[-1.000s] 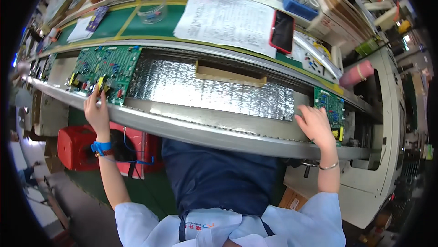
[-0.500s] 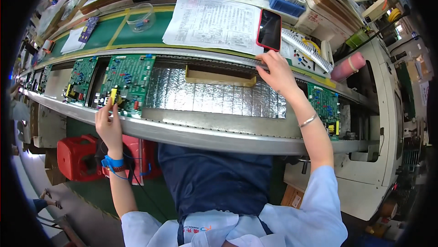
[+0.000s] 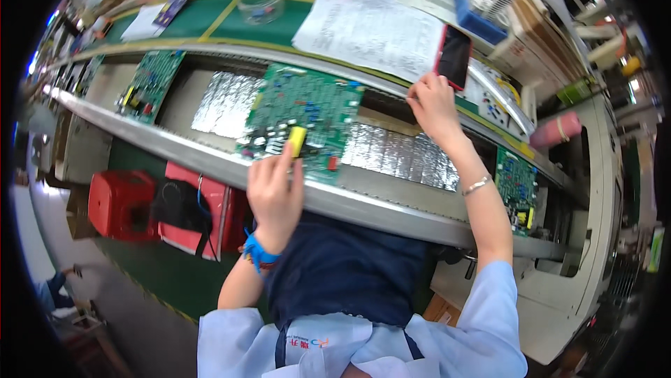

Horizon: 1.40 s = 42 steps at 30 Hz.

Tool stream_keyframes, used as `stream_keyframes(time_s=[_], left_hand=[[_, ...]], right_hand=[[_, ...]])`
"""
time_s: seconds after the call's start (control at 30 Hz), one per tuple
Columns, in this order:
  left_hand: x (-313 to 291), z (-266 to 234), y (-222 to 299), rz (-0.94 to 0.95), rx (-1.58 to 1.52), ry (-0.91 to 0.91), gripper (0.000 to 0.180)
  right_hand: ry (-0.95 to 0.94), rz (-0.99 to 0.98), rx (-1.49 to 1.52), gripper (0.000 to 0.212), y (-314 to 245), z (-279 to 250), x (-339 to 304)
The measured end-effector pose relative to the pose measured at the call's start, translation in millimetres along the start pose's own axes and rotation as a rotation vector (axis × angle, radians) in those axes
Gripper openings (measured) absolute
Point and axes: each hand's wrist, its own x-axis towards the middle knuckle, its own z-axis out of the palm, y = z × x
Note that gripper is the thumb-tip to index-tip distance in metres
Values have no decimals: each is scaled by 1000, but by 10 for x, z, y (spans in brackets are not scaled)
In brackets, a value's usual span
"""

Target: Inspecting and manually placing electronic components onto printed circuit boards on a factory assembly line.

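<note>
At centre frame, the left hand [image 3: 275,186], fingers slightly parted, reaches the yellow block [image 3: 298,142] on the green circuit board [image 3: 307,102]; grip unclear. Right of centre, the right hand [image 3: 436,109] curls loosely near the phone [image 3: 454,58], its hold unclear. Positioning the board seems in hand; moving it further calls for light, steady contact.

A circuit board [image 3: 302,102] lies on the conveyor [image 3: 391,213] between other boards [image 3: 158,74] left and right; on the tabletop [image 3: 224,30] behind, a phone [image 3: 454,58] lies at a paper's [image 3: 370,28] right edge.
</note>
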Motion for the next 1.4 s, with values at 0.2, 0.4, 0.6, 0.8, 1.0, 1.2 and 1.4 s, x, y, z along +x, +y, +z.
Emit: stream_keyframes(time_s=[0.2, 0.4, 0.6, 0.8, 1.0, 1.2, 1.4], left_hand=[[-84, 72, 441, -45, -184, -89, 45], [-168, 30, 593, -60, -265, -177, 48], [-308, -135, 437, -14, -291, -80, 42], [-341, -244, 123, -49, -102, -24, 32], [-311, -219, 116, 21, -51, -99, 27], [-339, -156, 69, 15, -57, -113, 26], [-375, -142, 247, 79, -126, -135, 29]], right_hand=[[-37, -68, 351, 9, -614, -349, 152], [-310, -237, 537, 8, -1182, -303, 203], [-439, -276, 550, 8, -1309, -118, 188], [-363, -300, 440, 10, -1348, -103, 156], [-296, -258, 406, 21, -1335, -210, 136], [-213, -125, 457, 12, -1062, -323, -1], [-149, 93, 564, 9, -659, -363, -238]])
